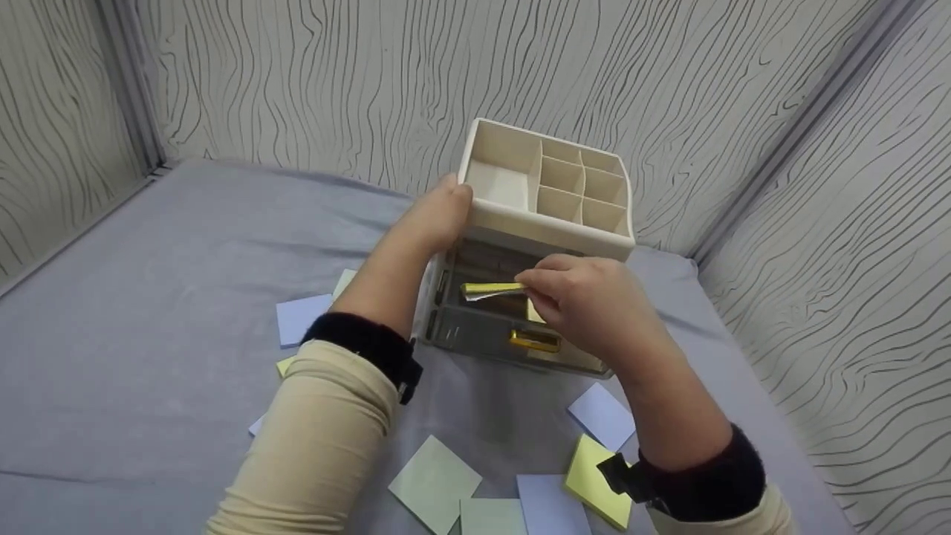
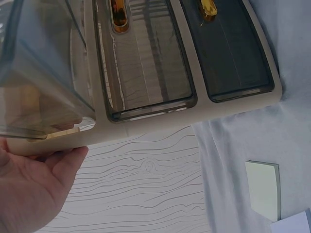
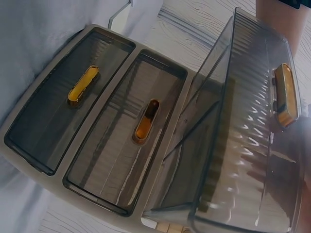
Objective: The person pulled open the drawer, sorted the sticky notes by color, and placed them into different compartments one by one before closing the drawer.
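A cream desk organizer (image 1: 550, 223) stands at the back of the table, with compartments on top and see-through drawers in front. Its top drawer (image 1: 475, 331) is pulled out, its gold handle (image 1: 535, 340) facing me. My left hand (image 1: 442, 212) grips the organizer's upper left side; the left wrist view shows that hand (image 2: 39, 189) at the frame's edge. Over the open drawer, my right hand (image 1: 594, 301) pinches a thin yellow sticky note pad (image 1: 492, 290) by its right end. Another yellow pad (image 1: 533, 310) lies inside the drawer, partly hidden by the right hand.
Pale green (image 1: 435, 483), lilac (image 1: 553, 505) and yellow (image 1: 598, 479) sticky note pads lie near the front. More pads, one lilac (image 1: 303, 319), lie by the left forearm. The two lower drawers (image 3: 126, 133) are closed. Patterned panels (image 1: 334, 82) stand behind and at both sides.
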A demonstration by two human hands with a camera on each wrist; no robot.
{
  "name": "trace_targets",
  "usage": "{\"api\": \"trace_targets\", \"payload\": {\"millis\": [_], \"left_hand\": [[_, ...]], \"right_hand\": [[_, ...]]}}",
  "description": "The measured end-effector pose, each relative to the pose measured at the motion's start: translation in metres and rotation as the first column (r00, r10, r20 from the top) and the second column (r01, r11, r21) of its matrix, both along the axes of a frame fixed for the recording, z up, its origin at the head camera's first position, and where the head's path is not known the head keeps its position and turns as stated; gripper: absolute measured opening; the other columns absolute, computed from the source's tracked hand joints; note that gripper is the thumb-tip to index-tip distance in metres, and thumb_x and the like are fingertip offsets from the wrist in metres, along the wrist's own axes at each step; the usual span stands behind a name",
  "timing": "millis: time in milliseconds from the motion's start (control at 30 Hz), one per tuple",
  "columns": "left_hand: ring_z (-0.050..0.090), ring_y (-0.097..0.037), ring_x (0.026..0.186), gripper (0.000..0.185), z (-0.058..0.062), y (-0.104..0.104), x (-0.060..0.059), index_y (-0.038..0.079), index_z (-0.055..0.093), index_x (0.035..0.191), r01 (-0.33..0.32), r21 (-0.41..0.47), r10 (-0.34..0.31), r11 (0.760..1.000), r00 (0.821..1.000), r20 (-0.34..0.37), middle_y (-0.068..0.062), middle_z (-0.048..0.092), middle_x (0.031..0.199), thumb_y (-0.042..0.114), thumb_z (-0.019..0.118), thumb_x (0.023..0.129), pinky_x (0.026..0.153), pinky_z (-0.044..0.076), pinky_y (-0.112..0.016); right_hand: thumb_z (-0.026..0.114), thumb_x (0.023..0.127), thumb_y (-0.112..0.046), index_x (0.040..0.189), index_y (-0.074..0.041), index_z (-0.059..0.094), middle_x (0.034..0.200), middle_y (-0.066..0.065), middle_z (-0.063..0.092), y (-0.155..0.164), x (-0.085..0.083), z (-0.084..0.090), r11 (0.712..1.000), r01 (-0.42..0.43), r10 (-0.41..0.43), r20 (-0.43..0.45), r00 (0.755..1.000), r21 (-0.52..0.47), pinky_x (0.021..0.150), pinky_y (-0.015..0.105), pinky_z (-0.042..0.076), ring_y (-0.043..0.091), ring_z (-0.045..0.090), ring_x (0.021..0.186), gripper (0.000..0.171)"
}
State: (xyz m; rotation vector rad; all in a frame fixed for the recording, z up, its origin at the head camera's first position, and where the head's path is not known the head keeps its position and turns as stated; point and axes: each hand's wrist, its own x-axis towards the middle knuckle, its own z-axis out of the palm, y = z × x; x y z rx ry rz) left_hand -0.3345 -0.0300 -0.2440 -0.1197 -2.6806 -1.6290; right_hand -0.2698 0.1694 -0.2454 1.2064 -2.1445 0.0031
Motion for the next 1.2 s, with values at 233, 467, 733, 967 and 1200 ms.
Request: {"api": "trace_targets", "payload": {"millis": [233,467,733,967,1200], "left_hand": [[0.044,-0.024,0.114,0.042,-0.001,0.000,0.000,0.010,0.033,0.130,0.001,0.015,-0.001,1.000,1.000,-0.011,-0.011,0.045,0.132,0.029,0.016,0.097,0.100,0.033,-0.041],[0.043,-0.024,0.113,0.043,-0.001,0.000,-0.001,0.007,0.032,0.131,0.017,0.016,-0.017,1.000,1.000,-0.014,-0.012,0.045,0.130,0.027,0.016,0.096,0.099,0.033,-0.040],[0.041,-0.024,0.117,0.044,-0.001,-0.001,-0.001,0.009,0.031,0.132,0.009,0.002,-0.009,1.000,1.000,0.000,-0.011,0.042,0.134,0.030,0.016,0.097,0.101,0.031,-0.041],[0.029,-0.025,0.132,0.049,0.000,-0.001,-0.002,0.008,0.024,0.141,-0.004,-0.015,0.004,1.000,1.000,-0.006,-0.012,0.032,0.145,0.030,0.017,0.098,0.107,0.024,-0.038],[0.026,-0.025,0.134,0.051,-0.001,-0.001,-0.001,0.009,0.021,0.143,-0.009,-0.003,0.009,1.000,1.000,0.010,-0.011,0.030,0.146,0.032,0.017,0.098,0.108,0.021,-0.039]], "right_hand": [[0.068,0.077,-0.008,0.089,-0.014,0.074,0.081,-0.002,0.067,-0.002,-0.004,0.005,0.999,0.002,-0.014,0.253,0.967,0.048,0.064,0.030,0.050,0.013,0.063,0.072,0.015],[0.073,0.076,-0.012,0.086,-0.013,0.074,0.080,-0.003,0.068,-0.002,-0.014,0.007,0.996,-0.075,0.044,0.443,0.896,0.053,0.066,0.029,0.050,0.010,0.062,0.073,0.010],[0.073,0.076,-0.012,0.085,-0.015,0.075,0.080,-0.006,0.067,-0.002,-0.021,0.007,0.995,-0.093,0.045,0.669,0.742,0.037,0.062,0.021,0.049,0.004,0.061,0.070,0.010],[0.071,0.077,-0.010,0.084,-0.014,0.075,0.080,-0.006,0.068,-0.001,-0.025,0.007,0.996,-0.082,0.035,0.755,0.655,0.025,0.065,0.023,0.049,0.005,0.061,0.073,0.008],[0.069,0.080,-0.010,0.084,-0.013,0.075,0.080,-0.004,0.069,0.000,-0.029,0.006,0.995,-0.071,-0.009,0.784,0.620,0.068,0.068,0.023,0.049,0.005,0.061,0.074,0.008]]}}
